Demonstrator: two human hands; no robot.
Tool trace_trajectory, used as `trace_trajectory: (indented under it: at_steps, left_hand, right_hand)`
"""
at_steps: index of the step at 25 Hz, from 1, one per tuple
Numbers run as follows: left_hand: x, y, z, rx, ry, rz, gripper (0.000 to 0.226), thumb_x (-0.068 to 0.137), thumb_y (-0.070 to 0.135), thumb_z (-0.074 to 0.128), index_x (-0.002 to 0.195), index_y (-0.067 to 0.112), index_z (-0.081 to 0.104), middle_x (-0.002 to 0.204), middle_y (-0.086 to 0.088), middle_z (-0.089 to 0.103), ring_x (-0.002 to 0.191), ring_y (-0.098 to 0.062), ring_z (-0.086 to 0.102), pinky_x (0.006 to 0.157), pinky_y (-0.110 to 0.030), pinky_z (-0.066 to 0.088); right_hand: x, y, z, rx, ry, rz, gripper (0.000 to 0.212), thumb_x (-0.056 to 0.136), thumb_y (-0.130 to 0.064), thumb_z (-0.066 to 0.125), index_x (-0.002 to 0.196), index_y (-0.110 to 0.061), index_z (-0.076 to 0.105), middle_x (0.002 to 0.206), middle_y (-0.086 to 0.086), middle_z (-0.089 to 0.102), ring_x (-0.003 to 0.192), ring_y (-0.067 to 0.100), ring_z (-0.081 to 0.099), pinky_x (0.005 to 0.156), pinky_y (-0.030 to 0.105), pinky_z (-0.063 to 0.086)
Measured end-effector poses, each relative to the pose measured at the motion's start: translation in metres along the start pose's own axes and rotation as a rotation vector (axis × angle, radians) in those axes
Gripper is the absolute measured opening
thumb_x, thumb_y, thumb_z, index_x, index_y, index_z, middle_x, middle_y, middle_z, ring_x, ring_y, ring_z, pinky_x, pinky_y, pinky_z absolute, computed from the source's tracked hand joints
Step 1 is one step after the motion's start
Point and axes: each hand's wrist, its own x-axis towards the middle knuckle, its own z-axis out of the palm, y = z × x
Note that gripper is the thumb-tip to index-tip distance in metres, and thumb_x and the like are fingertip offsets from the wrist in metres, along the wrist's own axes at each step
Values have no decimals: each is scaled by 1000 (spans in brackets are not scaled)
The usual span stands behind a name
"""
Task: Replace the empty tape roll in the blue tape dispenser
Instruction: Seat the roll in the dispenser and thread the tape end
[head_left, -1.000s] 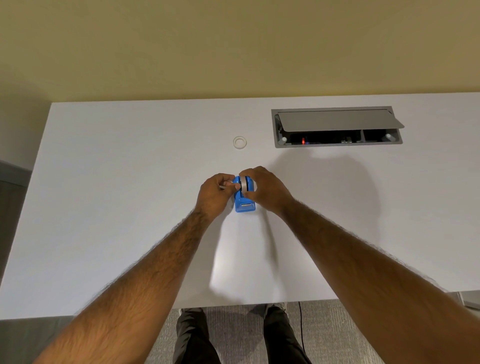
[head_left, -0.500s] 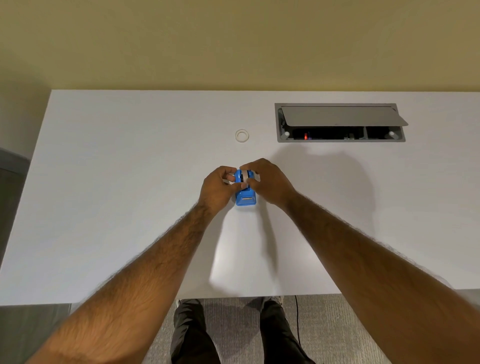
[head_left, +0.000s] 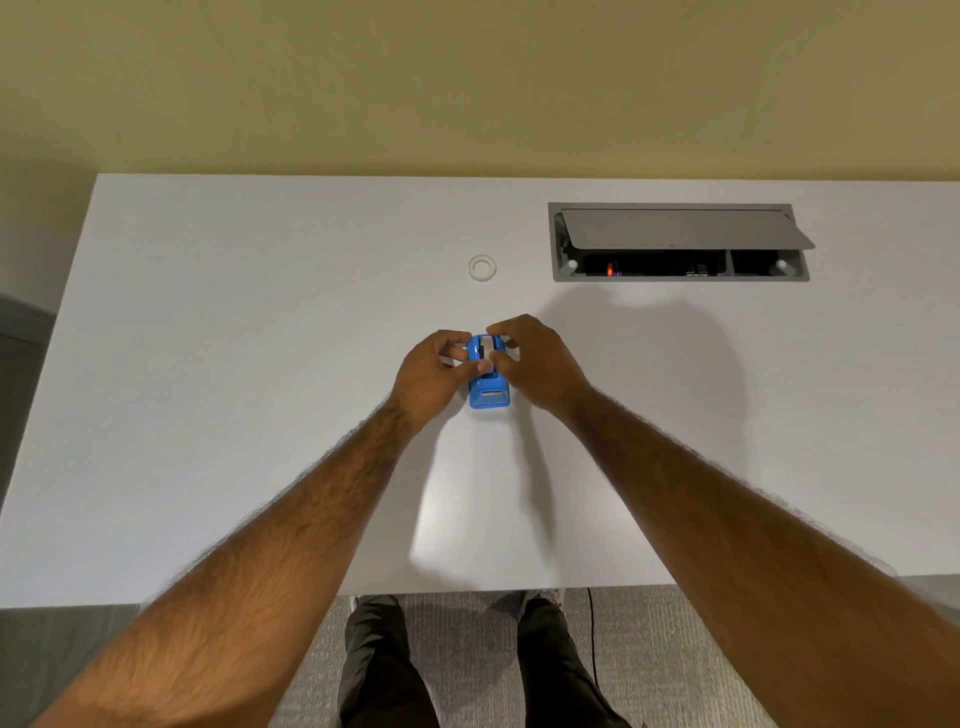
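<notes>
The small blue tape dispenser (head_left: 488, 396) stands on the white desk (head_left: 208, 415) in the middle, its cutter end facing me. A white tape roll (head_left: 487, 347) sits in its top slot. My left hand (head_left: 431, 375) presses against the dispenser's left side, thumb and fingers pinching at the roll. My right hand (head_left: 535, 364) cups the right side, fingertips on the top of the roll. Farther back on the desk lies a loose clear ring-shaped roll (head_left: 482, 268), flat and apart from both hands.
A recessed grey cable box (head_left: 675, 244) with its lid tipped open is set into the desk at the back right. The desk's near edge runs just above my legs, and a yellow wall stands behind the desk.
Both hands stay on the dispenser and have shifted their fingers around the white roll in its slot. My view has tilted slightly; the dispenser has barely moved.
</notes>
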Motion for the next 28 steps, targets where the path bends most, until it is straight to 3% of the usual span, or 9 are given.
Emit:
trace_trajectory:
  at_steps: [5, 13, 19, 23, 28]
  left_hand:
    - [5, 0, 5, 33, 58, 6, 44, 78, 39, 83, 115, 21, 65, 99, 5, 65, 89, -14, 59, 68, -12, 42]
    - [5, -5, 7, 5, 72, 28, 45, 77, 35, 84, 115, 19, 66, 97, 4, 65, 87, -16, 61, 69, -14, 44]
    - [4, -7, 7, 3, 48, 44, 48, 77, 26, 85, 120, 21, 64, 104, 1, 65, 91, -18, 62, 71, -14, 44]
    - [2, -5, 9, -4, 12, 106, 59, 81, 28, 81, 135, 29, 57, 122, 3, 59, 105, -13, 58, 87, -17, 45]
    - [6, -4, 14, 8, 56, 117, 44, 83, 25, 79, 125, 20, 67, 122, -1, 62, 110, -20, 62, 78, -10, 45]
  right_hand:
    - [5, -2, 0, 4, 27, 20, 18, 92, -27, 60, 106, -15, 62, 111, 5, 65, 93, 17, 61, 78, 22, 43]
    - [19, -5, 0, -25, 59, 25, 8, 91, -21, 58, 85, -18, 59, 91, 2, 67, 82, 17, 63, 69, 20, 47]
    - [23, -2, 0, 18, 65, 58, 10, 93, -22, 57, 83, -19, 59, 88, -1, 66, 79, 14, 61, 71, 20, 48]
    - [20, -1, 1, 25, 81, 50, 10, 90, -23, 60, 82, -20, 57, 86, -3, 63, 78, 14, 61, 61, 13, 41]
    - [20, 0, 2, 4, 82, 46, 11, 91, -25, 60, 82, -22, 54, 87, -4, 60, 78, 14, 60, 62, 14, 40]
